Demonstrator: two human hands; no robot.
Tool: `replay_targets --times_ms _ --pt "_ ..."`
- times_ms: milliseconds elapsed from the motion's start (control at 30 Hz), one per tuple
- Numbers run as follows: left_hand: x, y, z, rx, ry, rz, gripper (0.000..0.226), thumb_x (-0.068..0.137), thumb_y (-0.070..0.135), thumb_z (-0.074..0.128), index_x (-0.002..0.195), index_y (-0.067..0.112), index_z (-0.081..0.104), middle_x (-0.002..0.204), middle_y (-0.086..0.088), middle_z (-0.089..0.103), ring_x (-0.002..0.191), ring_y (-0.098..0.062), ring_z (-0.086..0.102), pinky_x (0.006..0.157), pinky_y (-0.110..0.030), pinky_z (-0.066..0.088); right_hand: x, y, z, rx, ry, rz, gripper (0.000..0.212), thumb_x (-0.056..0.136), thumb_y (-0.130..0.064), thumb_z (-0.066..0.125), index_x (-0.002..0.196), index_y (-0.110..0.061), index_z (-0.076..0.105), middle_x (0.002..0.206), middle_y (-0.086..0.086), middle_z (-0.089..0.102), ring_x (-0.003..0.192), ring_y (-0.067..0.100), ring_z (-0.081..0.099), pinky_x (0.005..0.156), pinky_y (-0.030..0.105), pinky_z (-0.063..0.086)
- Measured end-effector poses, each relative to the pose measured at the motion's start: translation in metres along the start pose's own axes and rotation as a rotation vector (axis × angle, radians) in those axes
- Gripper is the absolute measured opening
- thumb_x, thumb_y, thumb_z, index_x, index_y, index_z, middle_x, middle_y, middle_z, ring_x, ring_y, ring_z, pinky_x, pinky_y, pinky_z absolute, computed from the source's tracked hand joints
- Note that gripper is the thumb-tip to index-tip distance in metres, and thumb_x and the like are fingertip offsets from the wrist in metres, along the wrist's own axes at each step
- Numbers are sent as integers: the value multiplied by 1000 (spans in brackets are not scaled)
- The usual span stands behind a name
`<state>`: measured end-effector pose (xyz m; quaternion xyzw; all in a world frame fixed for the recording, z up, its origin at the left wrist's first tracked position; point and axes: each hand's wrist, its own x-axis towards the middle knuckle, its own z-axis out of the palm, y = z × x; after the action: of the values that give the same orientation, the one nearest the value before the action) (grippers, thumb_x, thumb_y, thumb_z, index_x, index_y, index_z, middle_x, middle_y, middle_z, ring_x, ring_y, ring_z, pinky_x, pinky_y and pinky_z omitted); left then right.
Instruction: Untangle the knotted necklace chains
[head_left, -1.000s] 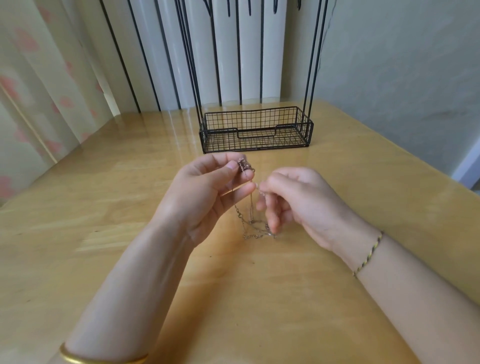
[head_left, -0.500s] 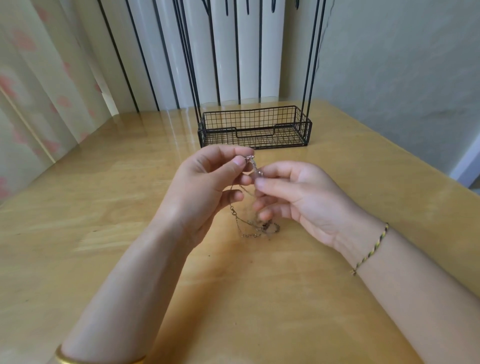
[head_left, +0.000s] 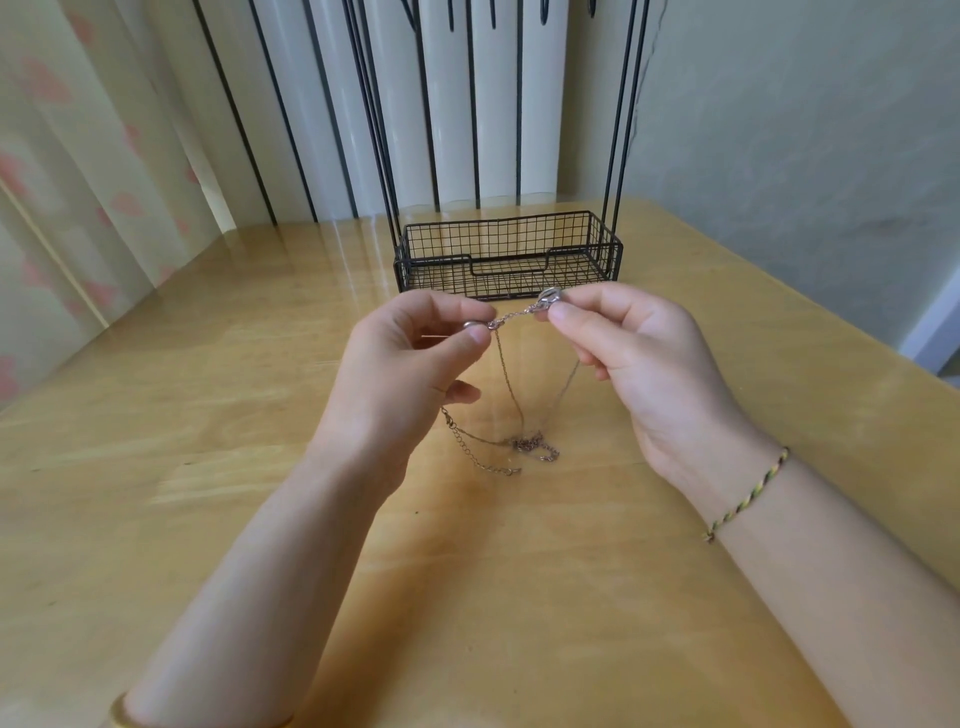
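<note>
Thin rose-gold necklace chains hang between my two raised hands above the wooden table. My left hand pinches one small round pendant and the chain's end between thumb and forefinger. My right hand pinches a second silver pendant at the same height. A short taut stretch of chain joins the two pinches. Two strands drop to a small knotted clump lying on the table, with extender chains trailing to its left.
A black wire basket on a tall wire stand sits just beyond my hands near the table's far edge. Curtains hang at the left, a wall stands at the right. I wear a braided bracelet on the right wrist.
My hands have moved apart and up, stretching the chain between them. The right hand now holds a pendant higher and further right; more chain has lifted off the table.
</note>
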<state>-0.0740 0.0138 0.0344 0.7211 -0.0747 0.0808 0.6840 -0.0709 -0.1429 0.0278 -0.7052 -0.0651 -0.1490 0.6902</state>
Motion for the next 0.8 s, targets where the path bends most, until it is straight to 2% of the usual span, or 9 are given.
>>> replay_targets --times_ms 200,367,500,600,700,800 --pt "-2 0 1 35 -23 41 16 89 5 62 90 19 70 75 3 68 68 -3 59 52 -17 48 -1 0 1 20 8 -25 10 85 -10 66 93 -7 70 54 -21 57 52 -9 49 53 2 35" --pt "-3 1 1 61 -57 56 17 92 5 58 96 17 69 76 1 73 70 -5 64 55 -21 53 -1 0 2 28 4 -43 6 85 -10 65 90 -7 69 46 -23 52 50 -8 48 55 3 35" --pt "-3 0 3 83 -55 87 12 91 4 59 91 15 66 79 0 74 73 -8 67 69 -28 57 0 0 3 45 2 -43 4 85 -11 66 86 -11 70 51 -22 56 53 -7 50 57 5 37" --pt "-2 -1 3 109 -43 134 14 87 3 64 84 17 64 77 3 72 74 -6 65 76 -26 54 0 1 3 59 3 -31 4 84 -12 67 82 -15 70 60 -18 62 59 -6 53 65 11 42" --pt "-1 -1 2 136 -35 169 18 86 3 66 81 20 65 75 8 65 72 -5 59 74 -26 53 0 1 3 57 -4 -25 5 83 -12 68 80 -16 70 64 -15 63 61 -6 54 66 12 44" --pt "-2 0 3 145 -52 183 19 86 0 64 82 18 64 73 4 65 73 -12 61 71 -29 54 -1 0 3 57 -13 -22 5 83 -12 67 79 -15 69 69 -13 64 61 -6 54 66 11 43"
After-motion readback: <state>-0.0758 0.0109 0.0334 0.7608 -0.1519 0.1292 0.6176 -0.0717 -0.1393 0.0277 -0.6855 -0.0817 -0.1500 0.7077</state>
